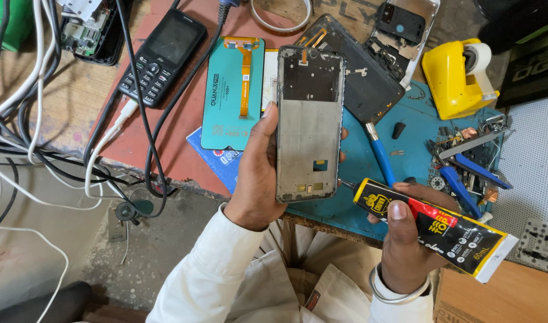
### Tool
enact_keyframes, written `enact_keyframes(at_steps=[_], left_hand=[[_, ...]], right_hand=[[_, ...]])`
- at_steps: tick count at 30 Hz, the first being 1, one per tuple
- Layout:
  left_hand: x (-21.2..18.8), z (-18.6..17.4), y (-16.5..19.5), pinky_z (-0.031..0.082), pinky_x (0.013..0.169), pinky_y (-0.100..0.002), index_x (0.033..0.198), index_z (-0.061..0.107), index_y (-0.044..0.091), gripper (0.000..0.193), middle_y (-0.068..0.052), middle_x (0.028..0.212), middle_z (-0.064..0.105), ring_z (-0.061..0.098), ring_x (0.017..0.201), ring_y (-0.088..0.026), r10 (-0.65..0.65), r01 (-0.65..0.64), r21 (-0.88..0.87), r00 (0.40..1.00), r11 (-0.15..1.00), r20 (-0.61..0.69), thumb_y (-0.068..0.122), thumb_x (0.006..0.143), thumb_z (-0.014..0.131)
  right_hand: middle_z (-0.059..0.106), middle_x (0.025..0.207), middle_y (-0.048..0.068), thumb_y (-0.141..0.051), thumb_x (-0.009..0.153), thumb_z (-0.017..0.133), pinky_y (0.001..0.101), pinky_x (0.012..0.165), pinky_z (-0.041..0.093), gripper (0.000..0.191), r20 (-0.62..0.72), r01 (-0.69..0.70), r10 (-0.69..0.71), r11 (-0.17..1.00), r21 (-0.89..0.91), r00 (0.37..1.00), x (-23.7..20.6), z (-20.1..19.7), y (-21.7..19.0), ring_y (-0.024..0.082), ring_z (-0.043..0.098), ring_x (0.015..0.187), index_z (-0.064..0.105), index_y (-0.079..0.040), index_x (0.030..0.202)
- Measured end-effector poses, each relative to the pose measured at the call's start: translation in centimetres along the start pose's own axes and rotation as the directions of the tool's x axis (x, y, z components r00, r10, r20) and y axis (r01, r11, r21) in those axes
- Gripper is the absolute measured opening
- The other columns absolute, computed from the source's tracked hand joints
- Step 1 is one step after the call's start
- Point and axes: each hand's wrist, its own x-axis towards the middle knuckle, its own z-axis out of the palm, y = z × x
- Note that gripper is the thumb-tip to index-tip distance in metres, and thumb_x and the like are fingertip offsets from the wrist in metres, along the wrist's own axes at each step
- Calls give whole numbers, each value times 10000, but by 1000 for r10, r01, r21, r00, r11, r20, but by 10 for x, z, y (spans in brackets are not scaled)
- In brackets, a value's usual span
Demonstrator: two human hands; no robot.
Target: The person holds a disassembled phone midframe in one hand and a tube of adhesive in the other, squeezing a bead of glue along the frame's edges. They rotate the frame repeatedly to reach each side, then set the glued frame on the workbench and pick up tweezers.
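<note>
Left hand: grips a bare phone frame by its long edges, upright above the blue mat.
Right hand: closed around a black-and-yellow glue tube, nozzle touching the frame's lower right corner.
Handling: the frame looks light, thin and likely easy to bend; the edges seem the safest hold. The tube is soft and squeezable.
Nearby: a replacement screen, a keypad phone, a yellow tape dispenser.

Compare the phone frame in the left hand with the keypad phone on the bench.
The phone frame is a bare grey shell, held upright by the left hand; the keypad phone is black, whole, lying on the bench. The frame is larger and has no screen; the keypad phone has screen and buttons. Both are rectangular.
</note>
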Motion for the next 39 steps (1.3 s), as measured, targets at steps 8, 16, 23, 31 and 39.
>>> enact_keyframes(at_steps=[8, 16, 23, 31, 39], left_hand=[[0, -1, -1, 618, 792, -412, 1474, 530, 25, 682, -185, 1231, 677, 704, 997, -276, 13, -13, 0, 1000, 1000, 5, 561, 1099, 338], [0, 0, -1, 615, 810, -414, 1467, 538, 20, 682, -183, 1229, 679, 701, 1000, -279, 24, -24, 15, 1000, 1000, -1, 558, 1103, 330], [0, 1, 0, 618, 792, -418, 1458, 542, 21, 684, -179, 1225, 681, 703, 993, -280, 16, -16, 15, 1000, 1000, -19, 561, 1096, 331], [0, 3, 1, 618, 788, -422, 1457, 544, 30, 670, -173, 1222, 675, 700, 983, -273, 12, -12, 11, 1000, 1000, -20, 554, 1100, 327], [-1, 1, 2, 619, 791, -423, 1454, 548, 29, 677, -176, 1223, 679, 698, 989, -270, 7, -7, 7, 1000, 1000, -23, 559, 1096, 325]], right_hand=[[665, 1043, 153, -194, 1012, 760, 280, 597, 595, 334, 20, 19, -19, 1000, -11, 1000, -1, 0, -1, 198, 685, 744, 583, 49, 1158], [666, 1030, 141, -183, 987, 751, 267, 590, 591, 332, -2, 16, -16, 1000, -19, 1000, -3, -5, 5, 170, 654, 717, 568, 40, 1151], [682, 1063, 148, -178, 1038, 774, 263, 763, 565, 315, 19, 121, -120, 990, -67, 993, -5, -16, 18, 169, 638, 812, 570, 34, 1150], [679, 1032, 140, -202, 1014, 791, 267, 795, 568, 339, 8, 125, -125, 990, -63, 992, -7, -21, 23, 171, 647, 831, 559, 13, 1138], [680, 1033, 140, -178, 1029, 790, 290, 866, 561, 331, 18, 176, -175, 982, -76, 984, -10, -19, 26, 191, 667, 882, 548, 10, 1153]])
